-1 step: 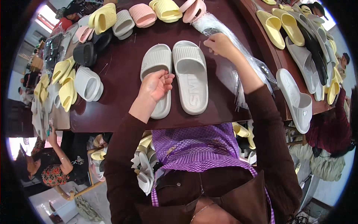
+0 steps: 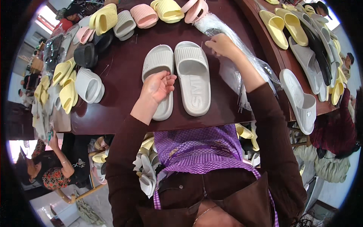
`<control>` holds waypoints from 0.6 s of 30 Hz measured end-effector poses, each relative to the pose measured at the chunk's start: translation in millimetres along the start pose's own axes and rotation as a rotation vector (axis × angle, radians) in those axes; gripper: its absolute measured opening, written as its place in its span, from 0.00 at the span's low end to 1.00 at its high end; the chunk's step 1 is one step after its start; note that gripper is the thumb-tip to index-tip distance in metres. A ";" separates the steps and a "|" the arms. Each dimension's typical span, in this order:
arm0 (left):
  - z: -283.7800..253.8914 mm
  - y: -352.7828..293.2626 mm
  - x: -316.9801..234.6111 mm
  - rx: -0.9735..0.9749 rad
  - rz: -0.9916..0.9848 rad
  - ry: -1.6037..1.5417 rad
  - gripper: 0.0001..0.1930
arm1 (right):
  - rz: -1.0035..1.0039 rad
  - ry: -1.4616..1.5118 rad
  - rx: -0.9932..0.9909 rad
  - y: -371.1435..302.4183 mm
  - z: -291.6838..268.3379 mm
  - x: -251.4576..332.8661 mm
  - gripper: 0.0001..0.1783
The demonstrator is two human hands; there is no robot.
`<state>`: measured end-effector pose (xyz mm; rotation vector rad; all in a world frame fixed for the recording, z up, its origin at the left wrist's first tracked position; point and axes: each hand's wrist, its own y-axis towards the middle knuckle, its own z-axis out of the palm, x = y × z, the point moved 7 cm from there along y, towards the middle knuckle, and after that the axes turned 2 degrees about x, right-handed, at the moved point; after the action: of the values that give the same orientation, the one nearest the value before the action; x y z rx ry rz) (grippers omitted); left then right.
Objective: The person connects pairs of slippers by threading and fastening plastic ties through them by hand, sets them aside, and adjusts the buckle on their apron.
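Two grey slippers (image 2: 197,87)
Left hand (image 2: 159,86), loosely curled, unclenched, over the left one; right hand (image 2: 222,46), grip unclear, beside clear bags (image 2: 215,25).

A maroon table (image 2: 121,102) carries grey slippers (image 2: 194,85), yellow slippers (image 2: 168,11), pink slippers (image 2: 144,16), black slippers (image 2: 86,55) and clear plastic (image 2: 219,28).

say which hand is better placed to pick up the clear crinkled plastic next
Probably the right hand: it is close to the clear crinkled plastic. The left hand is farther off, over the left light-grey ribbed slipper.
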<state>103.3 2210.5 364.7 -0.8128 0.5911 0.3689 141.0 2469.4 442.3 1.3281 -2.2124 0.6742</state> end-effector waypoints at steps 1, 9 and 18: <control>-0.2 1.3 -0.8 -0.019 0.000 0.002 0.07 | 0.002 0.001 -0.003 6.7 1.4 -3.8 0.14; 25.9 24.3 1.7 0.033 -0.003 0.053 0.08 | -0.053 0.009 -0.013 51.7 9.2 -20.8 0.15; 50.4 45.5 6.4 0.069 -0.005 0.058 0.08 | -0.553 0.159 -0.136 75.9 -0.5 40.6 0.10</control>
<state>102.2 2278.6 362.2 -0.7608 0.6525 0.3195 55.9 2473.9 455.0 1.6482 -1.6222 0.3936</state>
